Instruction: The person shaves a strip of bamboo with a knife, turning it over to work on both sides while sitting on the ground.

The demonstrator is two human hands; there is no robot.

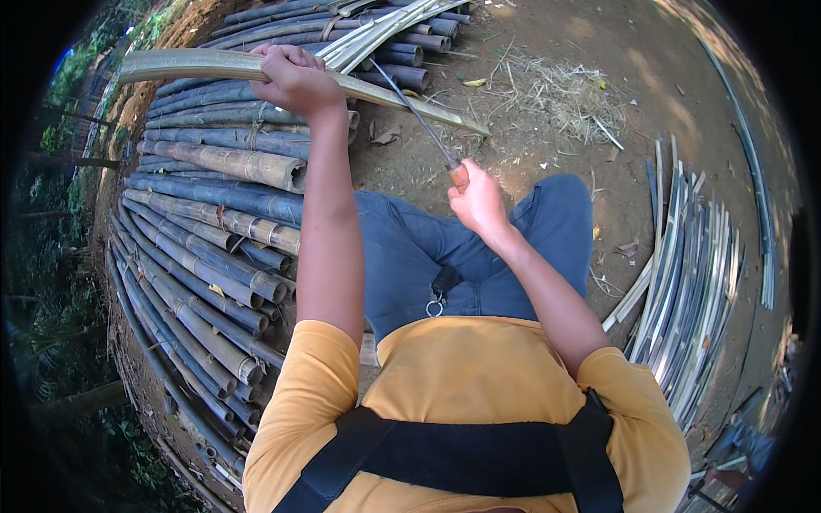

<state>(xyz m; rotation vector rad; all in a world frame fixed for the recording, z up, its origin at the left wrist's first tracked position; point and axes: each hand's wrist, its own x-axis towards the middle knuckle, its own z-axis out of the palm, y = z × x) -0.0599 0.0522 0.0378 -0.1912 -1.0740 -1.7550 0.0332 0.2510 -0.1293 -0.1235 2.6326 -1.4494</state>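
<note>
My left hand [298,83] is closed around a long pale split bamboo strip [184,63], held slantwise with one end up at the left and the other lower at the right. My right hand [479,198] grips the wooden handle of a knife [416,113]. Its long thin blade points up and to the left, crossing the strip beyond my left hand. Whether the edge touches the strip I cannot tell. Just past the strip lies a bundle of pale bamboo slats [376,32] on top of whole poles.
Stacked bamboo poles [248,201] fill the left side, their cut ends toward me. Pale shavings [560,96] litter the dirt ahead on the right. A pile of split bamboo strips [684,295] lies to my right, and a long thin pole [753,171] runs along the far right.
</note>
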